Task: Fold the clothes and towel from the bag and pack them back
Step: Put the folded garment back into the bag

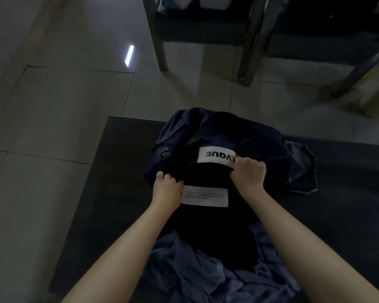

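A dark navy bag with a black buckle lies at the far end of a dark table. A black garment with two white printed labels stretches from the bag's mouth toward me. My left hand grips the dark fabric at the garment's left edge by the bag. My right hand pinches the cloth at the right end of the upper white label. A crumpled grey-blue cloth lies in a heap near me, partly under the black garment.
More grey-blue fabric sticks out right of the bag. Past the table is a tiled floor with grey chair legs and dark seats at the far side. The table's left edge runs diagonally toward me.
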The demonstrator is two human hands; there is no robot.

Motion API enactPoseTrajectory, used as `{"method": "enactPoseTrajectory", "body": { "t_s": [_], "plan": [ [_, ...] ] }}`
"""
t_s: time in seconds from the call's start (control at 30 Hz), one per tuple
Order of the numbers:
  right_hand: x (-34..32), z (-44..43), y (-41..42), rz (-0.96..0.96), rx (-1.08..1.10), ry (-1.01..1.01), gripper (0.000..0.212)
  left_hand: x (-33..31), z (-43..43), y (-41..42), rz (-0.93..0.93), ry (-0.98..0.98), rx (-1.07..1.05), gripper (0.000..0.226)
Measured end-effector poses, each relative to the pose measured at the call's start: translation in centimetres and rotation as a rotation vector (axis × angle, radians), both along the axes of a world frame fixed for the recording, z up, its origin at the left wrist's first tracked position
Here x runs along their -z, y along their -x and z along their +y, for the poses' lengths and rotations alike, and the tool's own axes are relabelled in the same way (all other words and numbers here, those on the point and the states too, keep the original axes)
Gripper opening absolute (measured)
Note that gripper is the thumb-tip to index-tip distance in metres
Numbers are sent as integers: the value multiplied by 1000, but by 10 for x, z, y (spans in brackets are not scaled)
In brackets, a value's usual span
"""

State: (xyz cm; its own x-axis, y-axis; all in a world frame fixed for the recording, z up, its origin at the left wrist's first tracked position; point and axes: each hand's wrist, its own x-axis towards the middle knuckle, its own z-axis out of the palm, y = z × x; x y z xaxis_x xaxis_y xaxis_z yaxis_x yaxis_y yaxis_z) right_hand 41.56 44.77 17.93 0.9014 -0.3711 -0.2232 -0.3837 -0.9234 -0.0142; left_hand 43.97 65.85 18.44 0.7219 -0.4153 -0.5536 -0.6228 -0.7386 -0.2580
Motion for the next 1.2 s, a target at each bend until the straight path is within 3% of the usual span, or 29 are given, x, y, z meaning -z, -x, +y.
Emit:
{"method": "enactPoseTrajectory", "body": {
  "t_s": [0.2,0.3,0.4,0.53,0.6,0.67,0.8,0.9,1.0,1.1,1.2],
  "plan": [
    [4,3,1,-5,1,-61,12,0,-10,2,-7,62,-43,23],
    [5,5,7,-71,-1,-74,16,-9,-10,3,-107,234,-30,10],
    [5,2,14,-51,-82,-61,15,-17,-10,-1,-282,498,56,24],
    [-7,-12,14,-62,-162,-95,11,-43,-22,-3,-417,786,46,19],
    [-20,-20,13,-13,-176,-138,20,-46,-24,0,-353,781,-57,14],
    [-29,-27,15,54,-195,-137,15,-45,-22,4,-236,723,-177,9],
    [-36,-31,37,104,-137,-300,20,-48,-17,18,-93,614,-242,36],
    [-47,-27,64,-20,-75,-399,17,-53,-12,36,-59,666,-248,51],
    [-56,-17,97,-102,-21,-486,15,-52,-5,58,-25,697,-298,47],
    [-53,-6,134,24,-23,-549,16,-44,-2,86,95,598,-281,32],
    [-42,6,163,191,-73,-555,27,-30,-2,113,270,493,-278,32]
  ]
}}
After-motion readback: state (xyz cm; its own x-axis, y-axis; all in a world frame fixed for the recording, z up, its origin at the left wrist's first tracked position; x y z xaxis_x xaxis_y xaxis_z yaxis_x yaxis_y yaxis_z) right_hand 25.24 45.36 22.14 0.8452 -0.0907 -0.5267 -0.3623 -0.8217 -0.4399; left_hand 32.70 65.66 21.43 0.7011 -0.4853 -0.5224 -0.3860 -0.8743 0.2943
